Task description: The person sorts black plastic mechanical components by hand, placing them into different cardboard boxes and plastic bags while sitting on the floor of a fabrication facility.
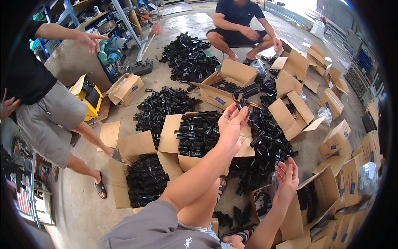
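My left hand (232, 124) is raised over the middle of the heaps, thumb and fingers closed on a glossy black part (245, 92); its exact kind is unclear. Something thin and orange (253, 105) shows beside those fingertips. Lower right, my right hand (286, 176) is held up, palm turned inward and fingers apart, with nothing in it. Below my left hand, a cardboard box (169, 132) is packed with rows of similar black parts (198, 135). A loose heap of black parts (265, 143) lies between my two hands.
Nearer left stands another filled box (118, 182). Two more heaps (188, 58) (163, 110) lie farther off. Open boxes (292, 112) crowd the right side. One person stands at left, an arm (62, 32) stretched out; another sits at the back (240, 25). A yellow case (89, 97) is on the left.
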Available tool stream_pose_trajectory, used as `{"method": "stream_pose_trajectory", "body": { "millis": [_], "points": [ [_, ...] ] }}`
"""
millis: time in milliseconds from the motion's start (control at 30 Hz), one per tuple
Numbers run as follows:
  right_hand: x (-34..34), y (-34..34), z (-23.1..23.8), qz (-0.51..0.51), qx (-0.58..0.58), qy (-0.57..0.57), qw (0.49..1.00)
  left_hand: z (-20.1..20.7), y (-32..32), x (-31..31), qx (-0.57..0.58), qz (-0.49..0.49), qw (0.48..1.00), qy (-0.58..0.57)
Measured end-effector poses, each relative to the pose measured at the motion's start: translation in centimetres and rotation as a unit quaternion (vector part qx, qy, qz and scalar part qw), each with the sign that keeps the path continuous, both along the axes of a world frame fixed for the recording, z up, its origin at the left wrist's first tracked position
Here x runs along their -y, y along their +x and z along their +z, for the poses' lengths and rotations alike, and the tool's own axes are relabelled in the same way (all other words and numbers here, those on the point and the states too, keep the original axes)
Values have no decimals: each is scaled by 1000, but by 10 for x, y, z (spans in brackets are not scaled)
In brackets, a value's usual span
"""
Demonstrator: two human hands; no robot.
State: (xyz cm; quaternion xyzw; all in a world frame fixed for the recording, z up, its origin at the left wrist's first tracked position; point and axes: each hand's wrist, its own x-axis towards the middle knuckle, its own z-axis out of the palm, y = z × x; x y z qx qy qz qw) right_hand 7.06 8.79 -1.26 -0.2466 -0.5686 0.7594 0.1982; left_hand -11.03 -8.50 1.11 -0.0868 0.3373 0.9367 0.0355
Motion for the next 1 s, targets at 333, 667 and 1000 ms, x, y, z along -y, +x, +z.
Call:
{"method": "stream_pose_trajectory", "body": {
  "millis": [333, 667, 1000],
  "points": [
    [17, -32, 14, -9, -28, 102, 994, -4, 45, -44, -87, -163, 981, -59],
    [20, -64, 10, -64, -89, 143, 984, -16, 76, -60, -154, -209, 961, -98],
    [11, -73, 4, -69, -78, 172, 980, -9, 73, -60, -154, -204, 957, -136]
  ]
}}
